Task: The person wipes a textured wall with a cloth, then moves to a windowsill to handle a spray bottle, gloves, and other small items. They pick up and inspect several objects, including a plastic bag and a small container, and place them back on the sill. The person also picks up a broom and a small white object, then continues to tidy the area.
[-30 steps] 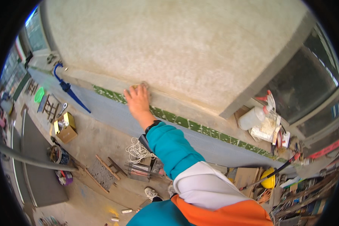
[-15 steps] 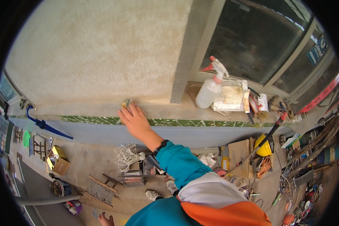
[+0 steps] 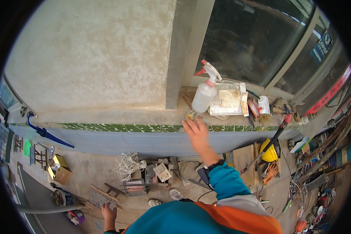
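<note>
My right hand (image 3: pixel 196 134) reaches out to the ledge (image 3: pixel 140 116), its fingers closed over a small, crumpled, yellowish-grey rag (image 3: pixel 192 115). Most of the rag is hidden under the fingers. Just beyond them stands a white spray bottle (image 3: pixel 204 97) with a red and white trigger head. Beside the bottle lies a flat silvery packet (image 3: pixel 229 99) with a stained surface. Low at the left, my left hand (image 3: pixel 109 212) hangs over the floor near a small woven stool (image 3: pixel 101 197), with nothing in it and the fingers loosely apart.
Tools and small items (image 3: pixel 261 107) crowd the right part of the ledge. A red-and-black pole (image 3: pixel 275 138) leans against its edge. Below are coiled white rope (image 3: pixel 130 165), a yellow helmet (image 3: pixel 270 150) and an orange glove (image 3: pixel 270 173). A blue folded umbrella (image 3: pixel 48 134) hangs at the left.
My right hand has moved right along the ledge with the rag, from below the bare wall to near the spray bottle. My left hand has come further into view.
</note>
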`<move>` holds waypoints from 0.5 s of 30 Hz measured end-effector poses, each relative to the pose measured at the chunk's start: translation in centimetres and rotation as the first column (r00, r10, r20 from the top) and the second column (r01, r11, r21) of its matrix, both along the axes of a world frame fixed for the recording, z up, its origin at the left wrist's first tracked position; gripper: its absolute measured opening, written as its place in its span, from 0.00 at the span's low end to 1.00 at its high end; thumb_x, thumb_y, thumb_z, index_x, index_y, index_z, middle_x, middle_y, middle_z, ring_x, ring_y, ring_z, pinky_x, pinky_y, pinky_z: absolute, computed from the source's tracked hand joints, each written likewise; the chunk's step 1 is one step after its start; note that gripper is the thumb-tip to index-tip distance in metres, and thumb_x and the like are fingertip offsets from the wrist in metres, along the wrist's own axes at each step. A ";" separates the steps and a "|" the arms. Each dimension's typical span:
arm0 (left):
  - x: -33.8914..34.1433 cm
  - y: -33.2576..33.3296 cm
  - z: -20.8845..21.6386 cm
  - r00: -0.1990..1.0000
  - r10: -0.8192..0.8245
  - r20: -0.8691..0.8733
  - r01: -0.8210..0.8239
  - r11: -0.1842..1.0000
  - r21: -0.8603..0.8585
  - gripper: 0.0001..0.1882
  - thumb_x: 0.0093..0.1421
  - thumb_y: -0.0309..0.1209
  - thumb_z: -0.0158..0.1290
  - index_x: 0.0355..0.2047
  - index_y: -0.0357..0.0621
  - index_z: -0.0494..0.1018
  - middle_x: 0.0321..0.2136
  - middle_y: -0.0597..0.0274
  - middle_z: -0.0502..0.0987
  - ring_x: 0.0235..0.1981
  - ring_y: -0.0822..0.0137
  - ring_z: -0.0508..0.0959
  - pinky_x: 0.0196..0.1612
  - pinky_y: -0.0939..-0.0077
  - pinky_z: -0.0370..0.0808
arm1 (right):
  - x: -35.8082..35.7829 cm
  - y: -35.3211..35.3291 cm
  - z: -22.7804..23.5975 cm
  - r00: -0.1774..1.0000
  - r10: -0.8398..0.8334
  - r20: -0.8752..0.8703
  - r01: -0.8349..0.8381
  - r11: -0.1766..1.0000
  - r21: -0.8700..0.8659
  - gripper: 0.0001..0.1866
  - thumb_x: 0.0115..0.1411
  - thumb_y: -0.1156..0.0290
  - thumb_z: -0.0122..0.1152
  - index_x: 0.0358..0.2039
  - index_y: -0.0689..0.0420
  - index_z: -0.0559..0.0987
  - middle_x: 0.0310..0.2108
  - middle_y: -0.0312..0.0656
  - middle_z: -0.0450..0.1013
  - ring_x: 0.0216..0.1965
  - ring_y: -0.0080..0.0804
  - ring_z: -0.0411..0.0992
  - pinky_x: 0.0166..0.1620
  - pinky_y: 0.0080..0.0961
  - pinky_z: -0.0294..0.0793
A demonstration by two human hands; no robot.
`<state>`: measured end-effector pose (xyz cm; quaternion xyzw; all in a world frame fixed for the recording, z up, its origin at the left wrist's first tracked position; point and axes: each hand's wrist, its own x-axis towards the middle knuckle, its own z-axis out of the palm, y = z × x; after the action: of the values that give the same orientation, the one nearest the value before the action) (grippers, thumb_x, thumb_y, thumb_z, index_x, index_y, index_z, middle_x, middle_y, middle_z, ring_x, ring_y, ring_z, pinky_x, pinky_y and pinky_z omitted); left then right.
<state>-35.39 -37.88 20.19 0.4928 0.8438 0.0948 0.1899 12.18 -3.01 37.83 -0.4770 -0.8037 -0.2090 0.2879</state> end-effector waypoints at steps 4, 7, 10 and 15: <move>1.0 0.4 -0.7 1.000 0.022 -0.008 -0.022 0.999 -0.028 0.26 0.42 0.35 0.61 0.44 0.42 0.71 0.48 0.47 0.68 0.50 0.47 0.66 0.52 0.57 0.66 | 4.7 -1.5 -0.4 0.992 -0.115 0.049 0.116 0.993 -0.035 0.25 0.50 0.73 0.54 0.52 0.45 0.73 0.52 0.33 0.66 0.51 0.44 0.63 0.50 0.44 0.66; 1.4 0.5 -0.9 0.998 0.055 -0.018 -0.056 0.996 -0.065 0.26 0.42 0.36 0.61 0.44 0.43 0.71 0.48 0.47 0.67 0.51 0.47 0.67 0.52 0.57 0.66 | 8.7 -3.5 -0.2 0.964 -0.267 0.002 0.267 0.964 -0.004 0.26 0.49 0.75 0.54 0.52 0.48 0.73 0.52 0.35 0.66 0.50 0.46 0.63 0.51 0.42 0.65; 1.5 0.7 -0.6 0.996 0.077 -0.035 -0.080 0.992 -0.100 0.26 0.42 0.36 0.61 0.44 0.46 0.72 0.48 0.47 0.67 0.50 0.47 0.67 0.53 0.57 0.65 | 10.6 -4.7 0.5 0.914 -0.401 -0.059 0.403 0.915 0.030 0.26 0.49 0.77 0.52 0.52 0.49 0.73 0.52 0.35 0.65 0.50 0.46 0.63 0.52 0.41 0.65; 2.2 2.6 0.2 0.998 0.059 -0.033 -0.062 0.994 -0.086 0.25 0.42 0.36 0.61 0.43 0.48 0.72 0.47 0.49 0.68 0.50 0.47 0.67 0.51 0.56 0.66 | 7.6 -3.5 1.1 0.979 -0.202 -0.008 0.201 0.978 -0.047 0.26 0.50 0.79 0.51 0.52 0.49 0.72 0.52 0.35 0.65 0.52 0.44 0.62 0.53 0.41 0.64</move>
<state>-33.16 -35.30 20.35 0.4598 0.8644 0.0564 0.1955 19.80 -6.51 38.94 -0.5637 -0.7540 -0.2155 0.2595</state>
